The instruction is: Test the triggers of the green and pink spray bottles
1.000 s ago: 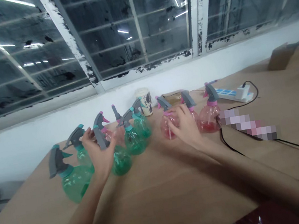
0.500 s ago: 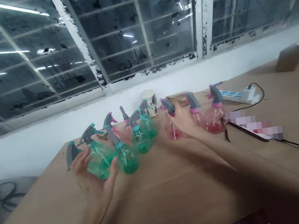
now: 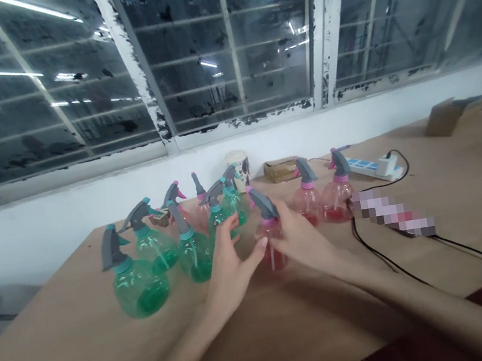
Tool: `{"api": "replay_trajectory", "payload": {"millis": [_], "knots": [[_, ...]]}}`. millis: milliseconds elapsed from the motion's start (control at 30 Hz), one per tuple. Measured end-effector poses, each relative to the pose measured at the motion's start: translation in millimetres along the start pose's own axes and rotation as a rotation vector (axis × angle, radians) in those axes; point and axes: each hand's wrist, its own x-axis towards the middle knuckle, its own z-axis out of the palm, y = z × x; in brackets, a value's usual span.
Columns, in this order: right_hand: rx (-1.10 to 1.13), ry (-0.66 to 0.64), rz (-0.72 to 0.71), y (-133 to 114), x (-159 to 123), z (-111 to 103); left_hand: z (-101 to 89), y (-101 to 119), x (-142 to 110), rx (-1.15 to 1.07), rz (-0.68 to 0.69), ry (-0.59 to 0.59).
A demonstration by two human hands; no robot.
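Observation:
My right hand (image 3: 301, 238) is wrapped round the neck and side of a pink spray bottle (image 3: 274, 253) with a grey trigger head, tilted a little. Just left of it, my left hand (image 3: 231, 260) is open, fingers curved and apart, its thumb tip close to that bottle. Several green spray bottles stand to the left, the nearest a round green spray bottle (image 3: 142, 289) by the table's left side. Behind my left hand another green spray bottle (image 3: 215, 215) is partly hidden. Two more pink spray bottles, one a pink spray bottle (image 3: 338, 199), stand to the right.
A paper cup (image 3: 239, 168) and a brown box (image 3: 281, 169) stand by the wall. On the right lie a white power strip (image 3: 372, 168), a blurred-out phone-like object (image 3: 393, 213) and black cables (image 3: 392, 269). A cardboard box (image 3: 444, 117) sits at the far right.
My right hand has brought the pink spray bottle nearer and slightly left. My left hand has let go of the leftmost green spray bottle, now upright, and moved right towards the pink one.

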Motion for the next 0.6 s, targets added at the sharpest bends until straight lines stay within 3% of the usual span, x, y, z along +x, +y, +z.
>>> {"api": "replay_trajectory", "payload": {"millis": [100,300,500,600], "knots": [[0.157,-0.048,-0.086,-9,-17,7,6.7,6,17,-0.074,0.053,-0.012],[0.493,0.023,-0.025,-4,-41,30,3.4,5,21,-0.131,-0.035,-0.110],[0.557,0.123,0.016,8,-40,42,3.3,-2,15,-0.056,-0.004,-0.066],[0.521,0.102,0.072,20,-39,47,5.8,-6,13,-0.046,0.000,-0.012]]}}
